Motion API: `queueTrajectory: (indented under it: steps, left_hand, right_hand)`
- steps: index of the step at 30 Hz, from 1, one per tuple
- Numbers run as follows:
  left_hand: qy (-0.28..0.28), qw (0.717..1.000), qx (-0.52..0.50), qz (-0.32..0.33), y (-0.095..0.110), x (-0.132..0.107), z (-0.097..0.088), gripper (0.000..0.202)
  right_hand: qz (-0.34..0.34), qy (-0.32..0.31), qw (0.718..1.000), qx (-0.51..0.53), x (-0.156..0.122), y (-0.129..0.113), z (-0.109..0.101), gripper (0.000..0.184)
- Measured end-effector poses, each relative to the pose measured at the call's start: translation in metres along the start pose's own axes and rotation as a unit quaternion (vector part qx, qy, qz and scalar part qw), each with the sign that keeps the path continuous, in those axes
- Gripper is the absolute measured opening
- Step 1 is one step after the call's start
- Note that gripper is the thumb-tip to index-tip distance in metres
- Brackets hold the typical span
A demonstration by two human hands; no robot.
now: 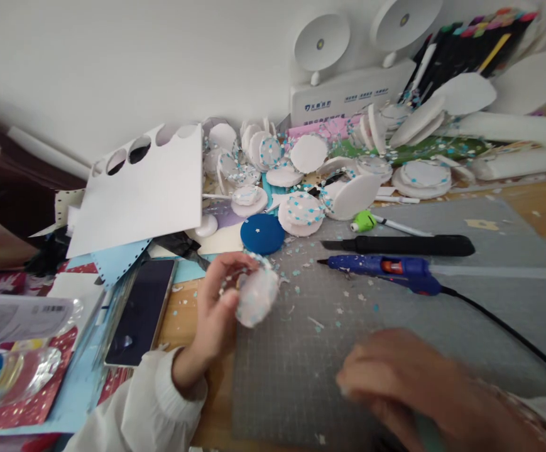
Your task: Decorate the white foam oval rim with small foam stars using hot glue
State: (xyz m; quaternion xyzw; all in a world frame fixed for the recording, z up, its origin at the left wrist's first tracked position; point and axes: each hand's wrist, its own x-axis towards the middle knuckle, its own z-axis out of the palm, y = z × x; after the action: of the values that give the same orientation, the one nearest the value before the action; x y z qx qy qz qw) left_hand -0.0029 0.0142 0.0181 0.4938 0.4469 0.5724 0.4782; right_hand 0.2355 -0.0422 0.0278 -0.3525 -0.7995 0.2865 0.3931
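My left hand [215, 314] is closed on a small white disc [257, 298], with thumb and fingers curled about its left side. A string of tiny blue and white pieces rings the disc's edge. Lower right, over the grey cutting mat [291, 376], my right hand [390, 376] is blurred by motion with its fingers curled in. A grey-green thing [428, 432] shows beneath its palm, too blurred to name. Just beyond the left hand lies a blue round pad [262, 233]. A blue glue gun [381, 267] and a black closed-looking pen-shaped tool [404, 245] rest side by side on the mat.
Several white discs [308, 154] with beaded strings crowd the back. White foam board [159, 182] with round holes leans at left, near a phone [141, 312]. A twin-headed lamp [322, 43] and markers [480, 47] stand behind. The glue gun's cord [503, 333] runs right.
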Motion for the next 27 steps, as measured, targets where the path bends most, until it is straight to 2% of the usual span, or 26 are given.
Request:
queueTrajectory:
  steps: [2,4,6,8,10,13,15,19,21,23,27]
  left_hand:
    - [-0.138,0.984,0.089,0.064,0.001,-0.005,-0.001,0.053]
    - [-0.276,0.943,0.151,0.105,0.003,-0.008,0.0,0.057]
    - [-0.387,0.898,0.172,0.117,0.004,-0.007,0.002,0.062]
    - [-0.451,0.865,0.178,0.127,0.005,-0.005,0.005,0.067]
    - [-0.48,0.842,0.199,0.146,0.007,-0.002,0.007,0.071]
    - [-0.476,0.828,0.243,0.169,0.007,0.001,0.005,0.078]
    - [-0.437,0.844,0.258,0.177,0.007,0.0,0.002,0.075]
    - [-0.297,0.894,0.28,0.183,0.007,-0.006,0.002,0.036]
    - [-0.241,0.908,0.287,0.187,0.008,-0.011,0.007,0.022]
    - [-0.226,0.911,0.287,0.191,0.008,-0.015,0.012,0.02]
    - [-0.235,0.911,0.285,0.185,0.006,-0.019,0.019,0.017]
  right_hand:
    - [0.056,0.06,0.997,-0.017,0.004,0.001,-0.001,0.015]
    - [0.124,0.093,0.988,-0.008,0.011,0.002,-0.003,0.012]
    - [0.18,0.107,0.978,0.023,0.019,0.003,-0.005,0.011]
    - [0.21,0.089,0.972,0.056,0.024,0.004,-0.005,0.012]
    - [0.226,0.053,0.97,0.073,0.026,0.005,-0.004,0.013]
    - [0.22,0.026,0.973,0.063,0.025,0.007,-0.002,0.014]
    - [0.21,0.029,0.976,0.047,0.022,0.008,0.001,0.014]
    - [0.202,0.042,0.978,0.012,0.018,0.011,0.006,0.014]
    - [0.186,0.04,0.982,-0.01,0.018,0.012,0.01,0.014]
    - [0.163,0.031,0.986,-0.022,0.018,0.011,0.013,0.013]
    - [0.127,0.028,0.991,-0.038,0.018,0.012,0.018,0.009]
